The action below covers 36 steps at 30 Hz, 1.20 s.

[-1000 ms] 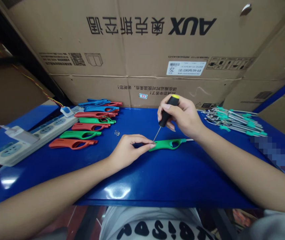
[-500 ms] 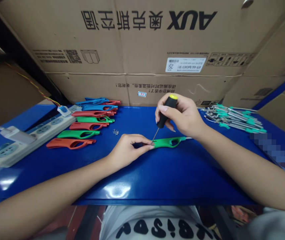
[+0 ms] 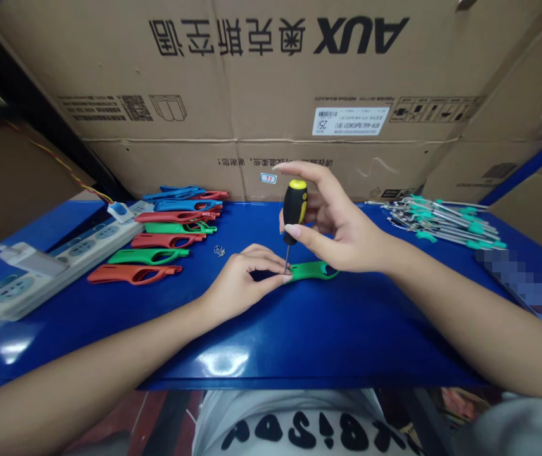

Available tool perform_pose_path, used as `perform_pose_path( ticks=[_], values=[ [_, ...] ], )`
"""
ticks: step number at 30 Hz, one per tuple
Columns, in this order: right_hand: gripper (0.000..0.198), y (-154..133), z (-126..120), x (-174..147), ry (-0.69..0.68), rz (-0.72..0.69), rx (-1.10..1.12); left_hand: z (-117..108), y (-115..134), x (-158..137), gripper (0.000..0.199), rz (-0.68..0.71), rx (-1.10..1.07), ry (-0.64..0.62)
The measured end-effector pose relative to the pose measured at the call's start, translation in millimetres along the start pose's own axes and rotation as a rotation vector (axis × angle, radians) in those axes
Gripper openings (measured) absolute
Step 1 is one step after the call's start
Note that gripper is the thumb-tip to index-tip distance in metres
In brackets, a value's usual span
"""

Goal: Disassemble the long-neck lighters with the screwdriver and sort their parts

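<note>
A green lighter casing lies flat on the blue table, its right end hidden behind my right hand. My left hand pinches the casing's left end between thumb and fingertips. Above it, my right hand grips a black and yellow screwdriver by the handle, with thumb against its lower part and index finger raised off the top. The screwdriver stands nearly upright, its tip down at the casing's left end beside my left fingertips. Whether a screw sits under the tip cannot be seen.
Small screws lie in a pile left of the casing. Several red, green, blue and orange casings form a column beside a white power strip. Metal rods with teal parts are heaped at right. A cardboard box stands behind.
The screwdriver has swung from a slant to nearly upright, its handle shifting left. My right index finger has lifted, and my right hand now covers the casing's right end.
</note>
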State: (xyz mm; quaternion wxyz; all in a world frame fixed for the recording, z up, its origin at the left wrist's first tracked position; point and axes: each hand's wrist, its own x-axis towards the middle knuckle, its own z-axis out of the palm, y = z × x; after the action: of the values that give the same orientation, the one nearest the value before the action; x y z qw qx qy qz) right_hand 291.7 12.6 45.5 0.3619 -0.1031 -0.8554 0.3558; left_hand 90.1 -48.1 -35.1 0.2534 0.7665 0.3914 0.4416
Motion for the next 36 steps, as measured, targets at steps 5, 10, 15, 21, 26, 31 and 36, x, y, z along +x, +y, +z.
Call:
perform_pose_path(
  ticks=[5,10,15,21,26,31,36],
  values=[
    [0.059,5.6,7.8,-3.2,0.079,-0.056,-0.115,-1.5,-0.2,0.2,0.010,-0.036,-0.032,-0.002],
    [0.058,8.6,10.0,-4.2,0.141,-0.048,-0.163,-1.7,-0.3,-0.9,0.035,-0.060,-0.005,0.022],
    [0.056,10.4,8.7,-3.3,0.191,-0.020,-0.180,-0.6,-4.6,-1.5,0.022,-0.114,0.022,0.044],
    [0.055,11.2,9.2,-3.2,0.205,-0.004,-0.152,-0.5,-6.9,-1.7,0.011,-0.151,-0.012,0.055],
    [0.055,9.3,10.1,-3.0,0.213,0.016,-0.117,0.2,-7.0,-2.4,0.006,-0.127,-0.025,0.062],
    [0.056,8.3,9.6,-3.7,0.186,0.017,-0.123,0.9,-7.0,-2.5,0.006,-0.103,-0.033,0.050],
    [0.056,11.9,8.4,-3.8,0.197,-0.015,-0.179,1.8,-6.7,-2.9,0.047,-0.141,0.016,-0.037]
  ],
)
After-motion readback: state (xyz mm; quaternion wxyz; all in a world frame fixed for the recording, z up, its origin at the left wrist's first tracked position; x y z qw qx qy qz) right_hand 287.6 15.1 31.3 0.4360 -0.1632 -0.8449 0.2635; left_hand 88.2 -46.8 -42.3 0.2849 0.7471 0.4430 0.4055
